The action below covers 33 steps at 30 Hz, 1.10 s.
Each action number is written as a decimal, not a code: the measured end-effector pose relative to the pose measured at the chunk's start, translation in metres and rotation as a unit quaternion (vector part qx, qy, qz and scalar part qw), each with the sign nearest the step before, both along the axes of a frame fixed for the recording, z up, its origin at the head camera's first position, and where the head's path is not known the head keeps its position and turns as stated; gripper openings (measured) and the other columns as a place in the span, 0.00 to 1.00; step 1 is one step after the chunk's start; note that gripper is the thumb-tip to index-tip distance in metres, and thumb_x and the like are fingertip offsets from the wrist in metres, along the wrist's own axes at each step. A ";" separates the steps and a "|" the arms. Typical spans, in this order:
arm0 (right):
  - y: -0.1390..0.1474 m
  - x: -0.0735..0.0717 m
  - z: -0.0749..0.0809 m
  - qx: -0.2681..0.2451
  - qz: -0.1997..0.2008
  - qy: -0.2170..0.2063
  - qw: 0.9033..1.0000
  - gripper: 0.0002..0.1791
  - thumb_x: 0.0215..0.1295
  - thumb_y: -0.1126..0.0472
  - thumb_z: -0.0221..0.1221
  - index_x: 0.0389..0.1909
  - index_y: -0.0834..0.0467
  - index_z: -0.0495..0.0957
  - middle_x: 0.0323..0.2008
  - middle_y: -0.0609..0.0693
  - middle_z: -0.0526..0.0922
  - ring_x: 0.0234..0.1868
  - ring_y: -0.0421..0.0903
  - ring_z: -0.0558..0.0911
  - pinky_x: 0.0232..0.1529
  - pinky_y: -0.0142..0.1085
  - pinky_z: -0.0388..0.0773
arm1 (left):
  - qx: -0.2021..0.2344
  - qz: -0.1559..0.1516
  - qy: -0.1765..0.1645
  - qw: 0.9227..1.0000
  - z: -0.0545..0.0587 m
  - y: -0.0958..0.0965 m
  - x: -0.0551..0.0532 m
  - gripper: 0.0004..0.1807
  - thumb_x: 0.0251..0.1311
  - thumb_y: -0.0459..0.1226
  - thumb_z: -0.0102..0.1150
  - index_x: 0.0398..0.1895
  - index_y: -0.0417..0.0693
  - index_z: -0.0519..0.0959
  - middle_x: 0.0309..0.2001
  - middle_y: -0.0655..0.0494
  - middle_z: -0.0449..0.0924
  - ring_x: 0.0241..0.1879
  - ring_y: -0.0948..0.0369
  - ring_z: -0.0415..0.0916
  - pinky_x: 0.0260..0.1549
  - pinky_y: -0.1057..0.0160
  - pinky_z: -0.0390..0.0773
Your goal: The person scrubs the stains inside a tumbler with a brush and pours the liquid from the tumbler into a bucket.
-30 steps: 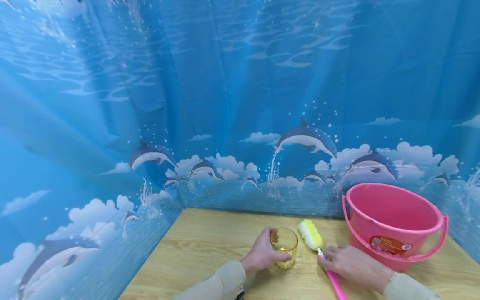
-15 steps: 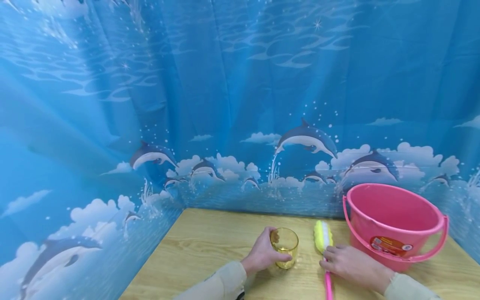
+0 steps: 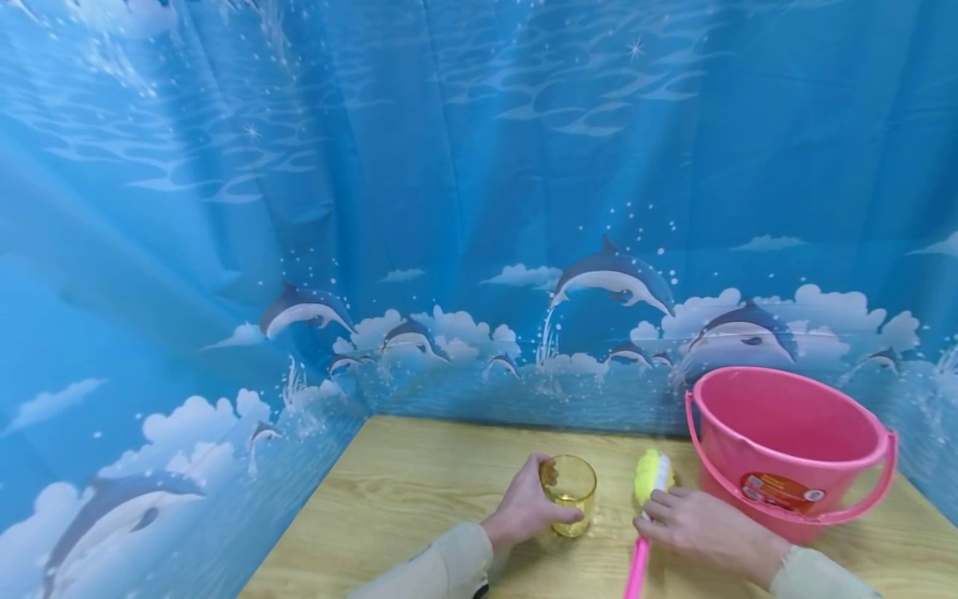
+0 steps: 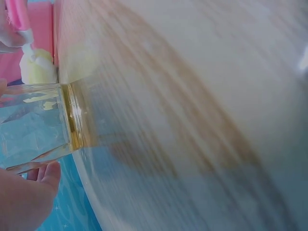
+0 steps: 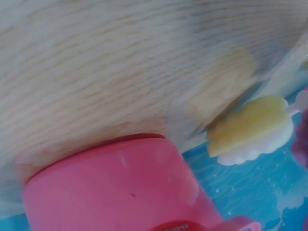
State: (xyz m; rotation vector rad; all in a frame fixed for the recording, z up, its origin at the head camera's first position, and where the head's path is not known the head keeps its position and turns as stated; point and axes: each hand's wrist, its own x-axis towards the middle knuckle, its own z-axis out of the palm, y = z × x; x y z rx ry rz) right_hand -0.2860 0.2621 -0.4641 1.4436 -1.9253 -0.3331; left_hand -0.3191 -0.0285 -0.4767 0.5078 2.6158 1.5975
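On the wooden table, my left hand point(image 3: 521, 506) grips a clear amber drinking glass point(image 3: 578, 507), fingers behind it and thumb across its near side. The glass stands upright; in the left wrist view its thick base point(image 4: 73, 118) is at the tabletop. To the right, my right hand point(image 3: 703, 530) holds a sponge bottle brush by the neck of its pink handle point(image 3: 636, 572). Its yellow-and-white sponge head point(image 3: 648, 478) points away from me, beyond my fingers. In the right wrist view the sponge head point(image 5: 255, 126) shows its yellow side close over the table.
A pink bucket point(image 3: 786, 491) with its handle hanging down the front stands at the right, just beyond my right hand. A blue dolphin-print curtain point(image 3: 464, 249) borders the table point(image 3: 419, 466) at the back and left.
The brush has turned in my right hand: its sponge head has swung right and its handle end left, with the white side coming into view. My left hand and the glass stay put.
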 end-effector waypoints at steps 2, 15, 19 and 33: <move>-0.001 0.001 0.003 -0.013 0.009 0.004 1.000 0.18 0.72 0.62 0.42 0.44 0.47 0.80 0.37 0.40 0.82 0.37 0.38 0.78 0.34 0.30 0.78 | 0.000 0.001 0.001 1.000 0.001 0.000 0.000 0.46 0.35 0.40 0.85 0.59 0.42 0.69 0.51 0.49 0.78 0.52 0.52 0.77 0.55 0.55 0.78; -0.007 0.010 0.024 -0.130 -0.018 -0.028 0.991 0.27 0.84 0.53 0.30 0.51 0.49 0.82 0.38 0.39 0.82 0.37 0.35 0.82 0.36 0.29 0.82 | 0.007 -0.005 0.015 1.000 -0.003 0.000 0.000 0.48 0.34 0.40 0.85 0.61 0.39 0.69 0.52 0.46 0.78 0.52 0.53 0.77 0.57 0.54 0.78; -0.007 0.014 0.031 -0.176 -0.031 -0.061 0.982 0.25 0.82 0.45 0.37 0.51 0.47 0.83 0.37 0.36 0.82 0.36 0.32 0.82 0.37 0.25 0.81 | 0.013 -0.007 0.017 1.000 -0.004 0.001 -0.001 0.48 0.33 0.39 0.85 0.61 0.38 0.68 0.52 0.45 0.78 0.52 0.53 0.77 0.57 0.55 0.78; -0.022 0.024 0.067 -0.294 -0.056 -0.144 0.943 0.21 0.51 0.67 0.72 0.45 0.52 0.78 0.36 0.37 0.83 0.34 0.32 0.82 0.36 0.19 0.78 | 0.016 -0.010 0.005 1.000 -0.001 0.000 0.000 0.47 0.34 0.40 0.85 0.61 0.39 0.69 0.52 0.47 0.77 0.52 0.53 0.77 0.56 0.55 0.78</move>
